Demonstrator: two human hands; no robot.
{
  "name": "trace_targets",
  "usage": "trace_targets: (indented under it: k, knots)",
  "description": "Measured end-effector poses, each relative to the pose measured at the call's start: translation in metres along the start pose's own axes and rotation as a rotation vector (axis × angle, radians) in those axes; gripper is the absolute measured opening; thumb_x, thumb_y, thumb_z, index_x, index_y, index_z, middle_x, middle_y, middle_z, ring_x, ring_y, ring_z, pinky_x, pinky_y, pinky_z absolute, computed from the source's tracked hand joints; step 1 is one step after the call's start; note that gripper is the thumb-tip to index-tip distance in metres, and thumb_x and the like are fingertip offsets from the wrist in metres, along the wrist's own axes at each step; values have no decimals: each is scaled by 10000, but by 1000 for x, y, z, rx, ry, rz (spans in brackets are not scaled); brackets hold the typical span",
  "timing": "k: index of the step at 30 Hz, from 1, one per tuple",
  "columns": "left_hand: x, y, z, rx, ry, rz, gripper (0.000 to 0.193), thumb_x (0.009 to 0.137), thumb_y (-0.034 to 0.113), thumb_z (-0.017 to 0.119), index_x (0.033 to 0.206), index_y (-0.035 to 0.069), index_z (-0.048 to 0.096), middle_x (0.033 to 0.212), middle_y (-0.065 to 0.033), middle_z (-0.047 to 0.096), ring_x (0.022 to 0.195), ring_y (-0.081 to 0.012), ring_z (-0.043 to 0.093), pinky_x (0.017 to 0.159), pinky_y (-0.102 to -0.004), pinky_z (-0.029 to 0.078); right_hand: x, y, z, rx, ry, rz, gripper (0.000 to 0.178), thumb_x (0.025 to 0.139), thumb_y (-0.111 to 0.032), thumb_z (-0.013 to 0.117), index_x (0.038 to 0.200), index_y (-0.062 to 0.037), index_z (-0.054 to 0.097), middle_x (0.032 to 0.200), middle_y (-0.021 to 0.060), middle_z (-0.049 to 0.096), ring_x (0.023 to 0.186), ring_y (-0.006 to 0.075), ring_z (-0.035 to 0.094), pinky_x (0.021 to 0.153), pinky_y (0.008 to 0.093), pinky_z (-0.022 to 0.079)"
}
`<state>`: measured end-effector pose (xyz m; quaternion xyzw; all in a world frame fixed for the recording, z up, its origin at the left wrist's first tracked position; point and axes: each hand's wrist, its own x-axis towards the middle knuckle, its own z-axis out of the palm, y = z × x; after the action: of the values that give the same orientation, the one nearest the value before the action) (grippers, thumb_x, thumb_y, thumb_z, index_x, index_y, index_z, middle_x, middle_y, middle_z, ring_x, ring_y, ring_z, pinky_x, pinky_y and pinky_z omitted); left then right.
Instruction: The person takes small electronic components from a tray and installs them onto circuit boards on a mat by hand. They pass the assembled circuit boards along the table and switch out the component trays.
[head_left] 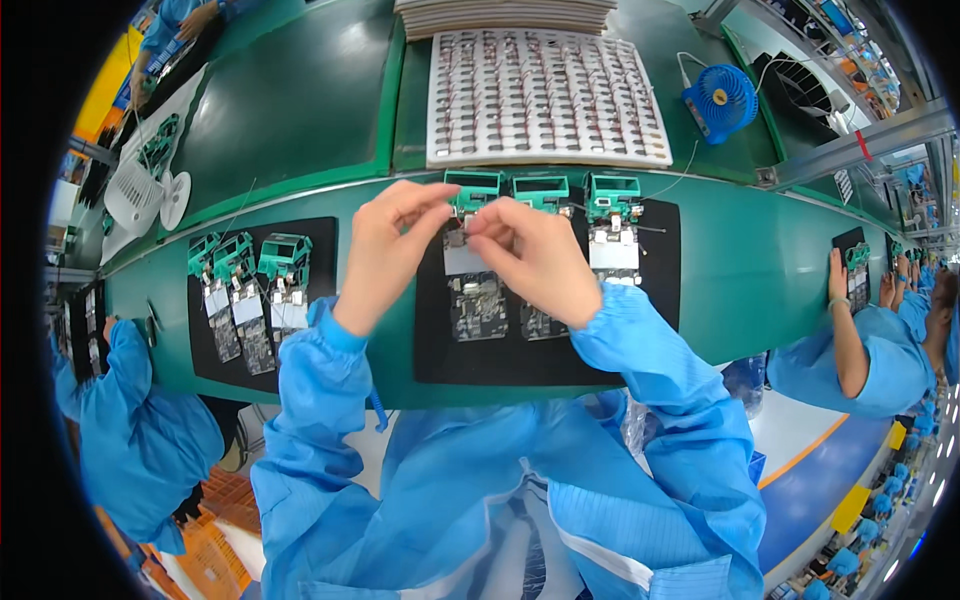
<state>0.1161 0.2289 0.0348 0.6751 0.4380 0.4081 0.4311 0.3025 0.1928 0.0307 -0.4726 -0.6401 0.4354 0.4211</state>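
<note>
My left hand (388,255) reaches over the left edge of a black mat, its thumb and index fingertips a little apart and nothing visible between them. My right hand (535,255) is closed in a pinch just above the leftmost circuit board assembly (478,305); what the fingertips hold is too small to make out. That assembly has a green plastic frame (473,184) at its far end and a pale flat panel midway. Beside it lie a second assembly (541,318), partly under my right hand, and a third (614,250) with a thin cable.
A black mat (640,350) lies under the boards. Another mat (322,250) at left bears three similar assemblies. Beyond stand a white tray (650,140) with rows of small wired parts and a blue fan (722,100). Co-workers in blue sit on both sides.
</note>
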Motion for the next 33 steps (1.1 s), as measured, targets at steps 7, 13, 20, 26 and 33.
trace_targets:
  k: [7, 13, 20, 26, 33]
  knots:
    - [12, -41, 3, 244, 142, 242, 80, 831, 0, 650, 910, 2, 653, 852, -108, 642, 745, -240, 641, 662, -320, 509, 16, 29, 39, -309, 182, -133, 89, 818, -33, 633, 884, -12, 577, 841, 143, 650, 763, 334, 645, 650, 422, 511]
    - [18, -48, 1, 402, 110, 313, 98, 818, -27, 665, 912, -3, 655, 853, -105, 631, 757, -236, 635, 680, -310, 511, 22, 35, 41, -320, 183, -104, 86, 811, -30, 622, 880, -11, 575, 835, 149, 646, 761, 339, 644, 652, 425, 513]
    - [24, -46, 9, 434, 109, 412, 78, 804, -2, 679, 879, 7, 660, 873, -100, 606, 765, -274, 621, 653, -346, 504, 22, 37, 30, -310, 183, -96, 69, 816, -31, 613, 876, -13, 585, 832, 154, 646, 745, 340, 647, 645, 416, 519]
    - [21, -57, 5, 431, -10, 420, 292, 786, -88, 663, 1053, 26, 689, 979, -99, 608, 880, -247, 635, 773, -331, 522, 9, 38, 9, -399, 264, -154, 82, 829, -55, 662, 911, -49, 660, 848, 113, 640, 717, 285, 647, 620, 367, 518]
    - [24, -58, 0, 721, -15, 637, 388, 731, -81, 640, 1086, 70, 683, 1017, -78, 588, 957, -271, 596, 831, -372, 500, -17, 46, -58, -1057, 581, -91, 99, 802, -98, 681, 784, -92, 584, 790, 57, 561, 743, 259, 611, 564, 382, 498]
